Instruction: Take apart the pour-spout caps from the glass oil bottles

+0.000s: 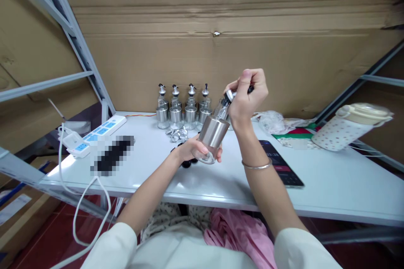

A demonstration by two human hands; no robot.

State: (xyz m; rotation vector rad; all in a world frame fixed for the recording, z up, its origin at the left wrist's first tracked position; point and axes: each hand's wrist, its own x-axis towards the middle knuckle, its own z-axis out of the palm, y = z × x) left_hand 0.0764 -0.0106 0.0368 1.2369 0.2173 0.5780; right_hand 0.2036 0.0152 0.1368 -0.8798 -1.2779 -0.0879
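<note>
We hold one clear glass bottle with a brushed-metal sleeve [213, 131] up over the white table [341, 180], near its front edge and tilted so that its neck leans to the right. Our left hand [192, 150] is partly closed, with thumb and fingers wrapped around the bottle's lower end, where bare glass shows below the sleeve. Our right hand [251, 96] is curled into a loose fist around the silver-and-black pourer [229, 94] at the bottle's mouth; the black tip pokes out past the fingers, and we cannot tell how the hidden fingertips sit. A thin silver bangle [257, 166] circles our right wrist.

Behind the left hand we see a row of similar sleeved bottles [190, 114] fitted with pourers, standing upright near the cardboard backing [221, 59]. Just in front of them lies a small heap of silver ring-like pieces [176, 135], and some round black pieces [186, 163] lie partly hidden by the left hand. To the right, a dark-screened device [285, 172] lies flat beside our right forearm, with a crumpled clear plastic bag [270, 122] beyond it and a dotted white jug [342, 131] farther right. On the left, a white power strip [97, 134] lies near a pixelated black object [113, 156].
</note>
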